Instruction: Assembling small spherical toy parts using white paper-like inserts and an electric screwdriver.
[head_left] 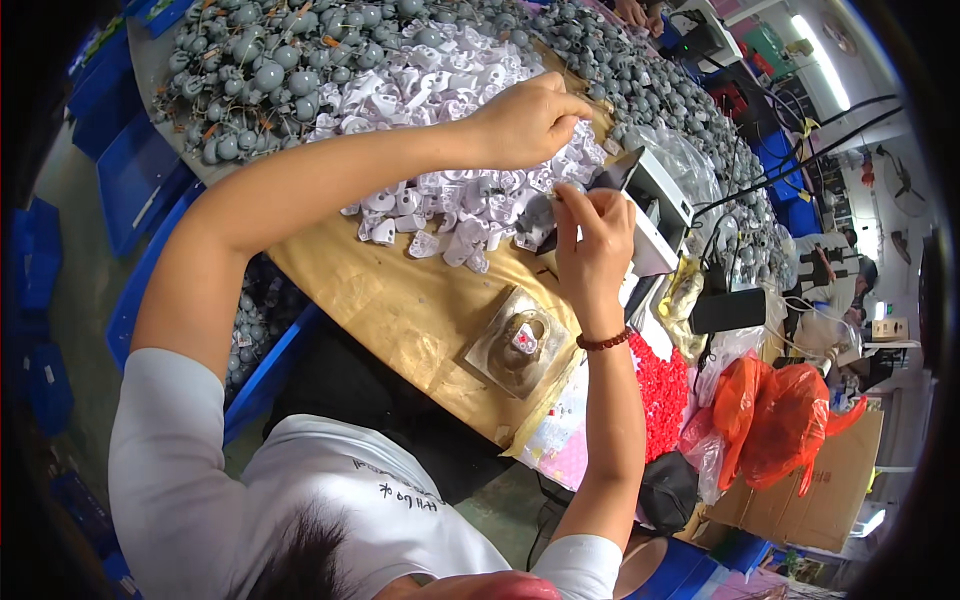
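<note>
My left hand (530, 122) is raised over the heap of small white plastic parts (440, 85), its fingers curled and thumb pressed against them. Whatever it grips, if anything, is too small to see. Lower and to the right, my right hand (598, 240) has thumb and forefinger pinched together. A tiny thing may sit at its fingertips, but I cannot make it out. Below, on the brown paper, a square metal fixture (488, 352) carries a white part with red marks (523, 339). A grey rounded piece (536, 222) lies beside the white heap near my right fingertips.
Grey ball-shaped parts with wires (270, 75) pile up at the far left and along the back. A white box-shaped device (655, 225) stands right of my right hand. Small red pieces (658, 395), an orange plastic bag (785, 415) and a cardboard box (800, 500) are farther right. Blue bins (140, 180) stand left.
</note>
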